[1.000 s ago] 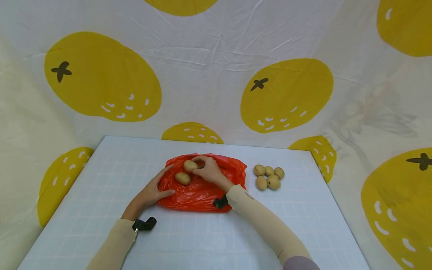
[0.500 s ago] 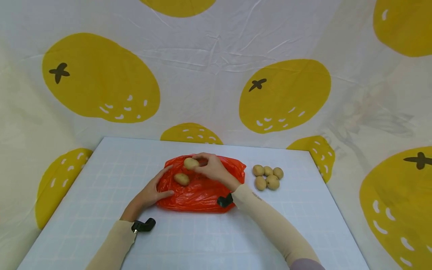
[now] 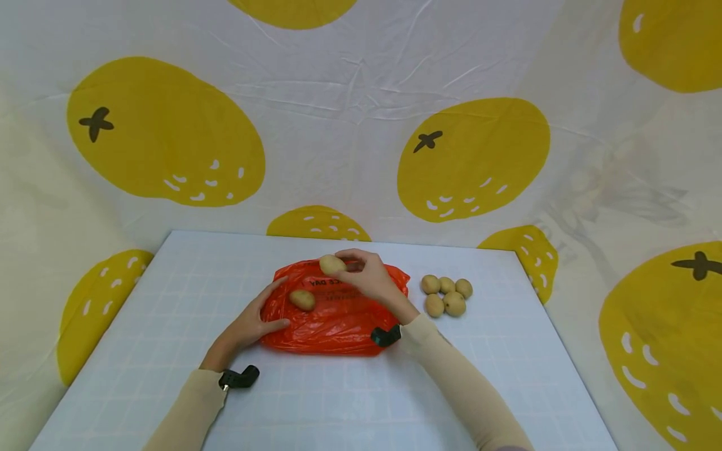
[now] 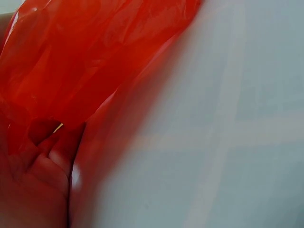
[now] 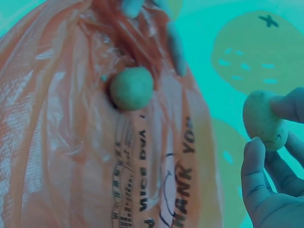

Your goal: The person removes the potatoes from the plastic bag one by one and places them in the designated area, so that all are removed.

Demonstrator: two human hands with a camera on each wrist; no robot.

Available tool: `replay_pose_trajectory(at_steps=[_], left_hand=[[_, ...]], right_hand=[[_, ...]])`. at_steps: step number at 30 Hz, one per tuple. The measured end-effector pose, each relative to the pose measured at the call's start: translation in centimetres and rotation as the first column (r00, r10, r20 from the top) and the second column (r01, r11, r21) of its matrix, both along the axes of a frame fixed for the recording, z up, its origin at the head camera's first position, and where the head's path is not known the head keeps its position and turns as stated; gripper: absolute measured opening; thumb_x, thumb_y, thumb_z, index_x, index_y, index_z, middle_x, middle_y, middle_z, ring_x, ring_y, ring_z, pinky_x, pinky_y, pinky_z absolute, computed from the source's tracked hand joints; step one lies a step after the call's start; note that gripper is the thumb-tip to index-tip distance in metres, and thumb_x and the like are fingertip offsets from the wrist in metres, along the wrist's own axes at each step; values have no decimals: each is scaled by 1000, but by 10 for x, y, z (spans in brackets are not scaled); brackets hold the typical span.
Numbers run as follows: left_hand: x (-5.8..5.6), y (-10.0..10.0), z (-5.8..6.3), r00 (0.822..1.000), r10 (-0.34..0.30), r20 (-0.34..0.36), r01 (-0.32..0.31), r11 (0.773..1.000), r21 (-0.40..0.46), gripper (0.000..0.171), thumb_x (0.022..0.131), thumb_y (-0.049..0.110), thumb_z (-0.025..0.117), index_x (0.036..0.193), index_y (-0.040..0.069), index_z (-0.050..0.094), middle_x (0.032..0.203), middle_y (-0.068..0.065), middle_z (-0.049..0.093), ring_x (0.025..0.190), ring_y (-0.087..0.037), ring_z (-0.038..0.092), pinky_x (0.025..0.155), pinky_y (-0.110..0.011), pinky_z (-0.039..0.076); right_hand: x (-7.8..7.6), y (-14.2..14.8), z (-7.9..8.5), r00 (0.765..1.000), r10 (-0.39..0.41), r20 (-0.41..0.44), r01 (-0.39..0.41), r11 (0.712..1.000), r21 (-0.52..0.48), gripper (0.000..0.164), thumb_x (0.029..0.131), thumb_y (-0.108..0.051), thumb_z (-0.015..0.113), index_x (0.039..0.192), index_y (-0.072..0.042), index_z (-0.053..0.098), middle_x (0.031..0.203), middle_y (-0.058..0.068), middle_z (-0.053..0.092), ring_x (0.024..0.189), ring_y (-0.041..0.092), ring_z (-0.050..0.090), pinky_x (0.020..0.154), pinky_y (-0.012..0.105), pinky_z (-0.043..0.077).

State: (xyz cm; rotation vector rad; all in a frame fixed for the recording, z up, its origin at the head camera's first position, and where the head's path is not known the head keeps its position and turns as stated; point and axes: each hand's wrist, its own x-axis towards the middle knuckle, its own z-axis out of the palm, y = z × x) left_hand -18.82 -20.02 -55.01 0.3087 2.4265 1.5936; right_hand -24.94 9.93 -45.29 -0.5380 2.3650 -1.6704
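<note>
In the head view a red plastic bag (image 3: 344, 326) with dark print lies on the table. My right hand (image 3: 369, 275) pinches a potato (image 3: 333, 265) between thumb and fingers, above the bag's far edge. The right wrist view shows this potato (image 5: 264, 121) held apart from the bag. A second potato (image 3: 302, 300) rests on the red plastic, near my left hand (image 3: 251, 318). That hand lies along the bag's left side, fingers extended and thumb spread over the plastic. In the left wrist view, red plastic (image 4: 95, 57) covers part of the fingers.
Several potatoes (image 3: 454, 304) sit grouped on the table to the right of the bag. The pale checked tabletop (image 3: 316, 401) ends at a patterned white curtain (image 3: 333, 144) behind and at both sides.
My right hand has lifted and moved right with its potato, away from the potato on the bag. Print on the bag now shows beneath it. My left hand stays in place.
</note>
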Motion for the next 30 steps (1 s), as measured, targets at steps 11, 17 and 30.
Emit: replay_pose_trajectory(at_steps=[11, 17, 30], left_hand=[[1, 1, 2, 1000, 1, 9, -2, 1000, 5, 94, 89, 32, 79, 164, 33, 22, 171, -16, 19, 154, -48, 19, 117, -71, 29], [0, 0, 2, 1000, 4, 19, -4, 1000, -1, 94, 89, 33, 79, 164, 33, 22, 171, -16, 18, 154, -48, 18, 117, -72, 28], [1, 1, 2, 999, 12, 43, -13, 1000, 14, 93, 89, 33, 79, 163, 37, 23, 171, -14, 19, 154, -47, 19, 117, -72, 29]], right_hand=[[7, 20, 7, 999, -53, -12, 51, 995, -89, 40, 93, -15, 77, 131, -13, 68, 129, 7, 70, 111, 26, 69, 84, 31, 62], [16, 31, 4, 996, -88, -17, 86, 993, -84, 39, 92, -19, 79, 130, -14, 68, 127, 7, 70, 110, 27, 69, 83, 27, 60], [39, 51, -8, 982, -188, -22, 184, 974, -133, 41, 91, -17, 80, 130, -11, 68, 133, 9, 68, 114, 28, 68, 88, 23, 58]])
